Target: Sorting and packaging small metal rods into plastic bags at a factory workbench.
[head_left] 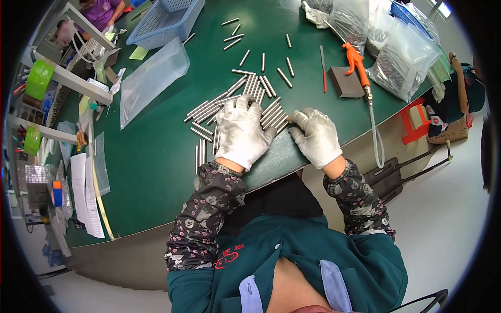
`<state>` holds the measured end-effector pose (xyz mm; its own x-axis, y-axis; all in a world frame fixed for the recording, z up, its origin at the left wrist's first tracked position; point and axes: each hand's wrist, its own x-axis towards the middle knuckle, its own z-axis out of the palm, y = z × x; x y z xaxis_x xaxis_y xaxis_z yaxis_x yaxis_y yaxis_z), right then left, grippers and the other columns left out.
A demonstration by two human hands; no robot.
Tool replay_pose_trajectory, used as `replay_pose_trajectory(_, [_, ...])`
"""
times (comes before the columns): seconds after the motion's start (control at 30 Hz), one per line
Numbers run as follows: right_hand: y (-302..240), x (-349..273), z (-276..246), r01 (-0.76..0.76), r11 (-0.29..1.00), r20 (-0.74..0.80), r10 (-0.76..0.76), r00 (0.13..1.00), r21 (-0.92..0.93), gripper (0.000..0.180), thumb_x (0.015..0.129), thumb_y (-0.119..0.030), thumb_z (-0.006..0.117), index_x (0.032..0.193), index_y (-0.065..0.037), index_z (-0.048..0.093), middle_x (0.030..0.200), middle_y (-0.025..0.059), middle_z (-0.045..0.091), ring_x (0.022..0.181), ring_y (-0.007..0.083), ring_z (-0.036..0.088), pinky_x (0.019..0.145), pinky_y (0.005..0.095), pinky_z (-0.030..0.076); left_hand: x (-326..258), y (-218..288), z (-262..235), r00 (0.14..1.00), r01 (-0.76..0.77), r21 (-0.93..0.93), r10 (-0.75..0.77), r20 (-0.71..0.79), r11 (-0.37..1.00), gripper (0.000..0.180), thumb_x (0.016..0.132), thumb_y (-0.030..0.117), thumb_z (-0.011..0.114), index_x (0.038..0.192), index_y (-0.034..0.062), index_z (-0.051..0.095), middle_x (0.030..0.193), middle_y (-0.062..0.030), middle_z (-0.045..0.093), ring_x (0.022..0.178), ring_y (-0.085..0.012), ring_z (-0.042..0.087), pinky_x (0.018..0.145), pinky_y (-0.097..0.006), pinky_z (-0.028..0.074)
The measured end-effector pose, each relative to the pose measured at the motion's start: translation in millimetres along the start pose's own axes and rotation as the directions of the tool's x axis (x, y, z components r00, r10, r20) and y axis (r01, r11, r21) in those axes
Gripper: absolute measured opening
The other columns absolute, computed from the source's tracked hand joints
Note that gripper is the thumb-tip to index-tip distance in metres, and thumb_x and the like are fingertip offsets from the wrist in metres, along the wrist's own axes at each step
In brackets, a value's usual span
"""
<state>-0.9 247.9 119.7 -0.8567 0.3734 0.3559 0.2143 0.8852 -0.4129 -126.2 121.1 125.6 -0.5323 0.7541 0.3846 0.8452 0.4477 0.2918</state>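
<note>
Many short steel pins (271, 113) lie on the green tabletop in a loose cluster, several of them side by side in rows. My left hand (241, 133), in a white glove, rests palm down over the cluster. Its thumb stands apart toward the right, and pins stick out around its fingers. At the right end of the rows is my right hand (315, 134), also gloved, its fingers bent and drawn together close to the pin ends. Whatever lies between those fingertips is hidden. Single pins (284, 77) are scattered farther back.
A blue plastic basket (165, 23) and a clear bag (155, 86) lie back left. Toward the right are an orange air gun (356, 63) with its hose, a brown block (346, 82), a red-handled file (323, 70) and filled plastic bags (404, 70). Another person (102, 14) sits far left.
</note>
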Motion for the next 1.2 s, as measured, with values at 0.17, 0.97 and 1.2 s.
replay_pose_trajectory(0.17, [7,0,-8,0.080,0.997,0.031,-0.080,0.996,0.001,0.012,0.074,-0.014,0.064,0.085,-0.009,0.063,0.082,0.0102,0.058,0.083,0.0303,0.058,0.073,0.0422,0.047,0,15,-4,0.997,0.014,0.085,-0.020,0.076,0.996,0.027,0.065,0.025,0.072,0.079,0.0035,0.065,0.112,-0.0127,0.056,0.107,-0.0311,0.050,0.089,-0.044,0.040])
replay_pose_trajectory(0.97, [-16,-15,-14,-0.170,0.983,0.081,0.176,0.981,-0.066,0.062,0.063,-0.046,0.074,0.105,-0.004,0.056,0.097,0.0158,0.061,0.090,0.0313,0.063,0.071,0.0434,0.052,15,20,-4,0.994,-0.059,-0.002,0.059,0.095,0.998,0.034,0.065,0.025,0.075,0.090,0.0052,0.065,0.097,-0.0117,0.060,0.095,-0.0301,0.056,0.081,-0.041,0.047])
replay_pose_trajectory(1.2, [-18,-7,-17,-0.251,0.955,0.174,0.278,0.945,-0.160,0.051,0.069,-0.040,0.069,0.104,-0.005,0.057,0.091,0.0149,0.059,0.087,0.0300,0.063,0.068,0.0432,0.053,23,19,3,0.986,-0.001,0.077,-0.012,0.168,0.997,0.034,0.064,0.031,0.075,0.087,0.0071,0.067,0.103,-0.0118,0.059,0.099,-0.0305,0.054,0.085,-0.042,0.044])
